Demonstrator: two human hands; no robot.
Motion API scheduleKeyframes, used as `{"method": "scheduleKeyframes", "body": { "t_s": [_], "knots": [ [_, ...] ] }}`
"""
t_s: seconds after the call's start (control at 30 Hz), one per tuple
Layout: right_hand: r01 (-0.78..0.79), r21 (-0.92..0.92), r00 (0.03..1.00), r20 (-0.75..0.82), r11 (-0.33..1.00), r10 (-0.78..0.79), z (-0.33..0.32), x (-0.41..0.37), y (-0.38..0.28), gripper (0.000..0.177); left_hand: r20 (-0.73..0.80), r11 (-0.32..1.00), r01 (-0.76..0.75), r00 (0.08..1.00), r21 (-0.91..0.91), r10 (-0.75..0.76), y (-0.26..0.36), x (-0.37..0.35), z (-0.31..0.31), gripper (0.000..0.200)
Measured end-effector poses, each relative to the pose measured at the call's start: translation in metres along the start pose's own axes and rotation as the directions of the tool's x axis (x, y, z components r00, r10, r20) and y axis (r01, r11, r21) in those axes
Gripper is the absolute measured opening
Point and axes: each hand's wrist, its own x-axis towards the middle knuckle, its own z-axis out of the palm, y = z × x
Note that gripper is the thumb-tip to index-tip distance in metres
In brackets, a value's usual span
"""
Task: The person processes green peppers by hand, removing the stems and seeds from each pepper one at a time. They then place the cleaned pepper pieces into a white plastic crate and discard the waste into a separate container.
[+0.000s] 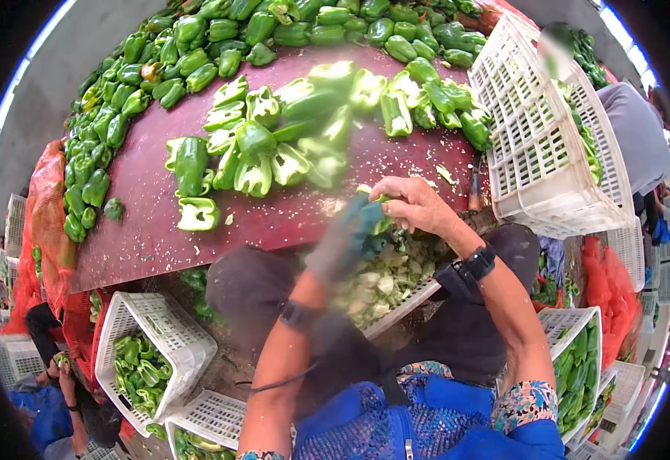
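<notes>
Over the near edge of the red board (pixel 273 222), my two hands meet in front of my lap. My left hand (pixel 350 230) wears a grey-green glove, blurred, with its fingers wrapped round a piece of green pepper (pixel 381 225). Bare and bent at the fingers, my right hand (pixel 418 204) touches the top of that same piece; what lies between its fingertips is too small to tell. Beneath both hands is a white crate (pixel 404 309) of pale pepper cores (pixel 377 287). Cut pepper halves (pixel 254 142) lie on the board beyond.
Whole green peppers (pixel 189 34) heap along the board's far and left edges. A knife (pixel 474 184) lies at the board's right edge, beside a tilted white crate (pixel 538 123). More crates (pixel 154 337) of peppers flank my legs. Another person (pixel 51 399) sits at the lower left.
</notes>
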Motion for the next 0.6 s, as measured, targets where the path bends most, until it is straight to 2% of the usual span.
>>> {"method": "scheduleKeyframes", "body": {
  "t_s": [0.07, 0.17, 0.27, 0.37, 0.43, 0.5, 0.6],
  "knots": [
    [-0.119, 0.198, 0.992, 0.055, 0.973, 0.11, 0.001, -0.003, 0.005, 0.022, 0.014, 0.995, 0.052, 0.999, -0.08, -0.051, 0.01, -0.007, 0.005, 0.041],
    [-0.089, 0.325, 0.996, 0.053, 0.941, 0.076, 0.006, -0.01, 0.007, 0.021, 0.004, 0.984, 0.02, 1.0, -0.177, -0.02, 0.024, -0.02, 0.019, 0.035],
    [-0.12, 0.402, 0.993, 0.062, 0.908, 0.103, 0.01, -0.016, 0.016, 0.021, 0.099, 0.993, -0.09, 0.99, -0.078, 0.097, 0.016, -0.022, 0.017, 0.032],
    [-0.1, 0.443, 0.994, 0.08, 0.891, 0.073, 0.011, -0.022, 0.016, 0.02, 0.044, 0.992, -0.047, 0.998, -0.121, 0.053, 0.023, -0.032, 0.026, 0.031],
    [-0.09, 0.46, 0.995, 0.078, 0.884, 0.061, 0.012, -0.027, 0.015, 0.02, 0.136, 0.928, -0.278, 0.959, 0.25, 0.25, 0.008, -0.028, 0.018, 0.03],
    [-0.075, 0.476, 0.997, 0.067, 0.876, 0.049, 0.014, -0.03, 0.012, 0.02, 0.252, 0.771, -0.451, 0.892, 0.449, 0.374, -0.008, -0.023, 0.009, 0.03],
    [-0.051, 0.458, 0.999, 0.034, 0.888, 0.04, 0.016, -0.033, 0.002, 0.017, 0.353, 0.602, -0.613, 0.789, 0.512, 0.503, -0.008, -0.02, 0.005, 0.031]
  ]
}}
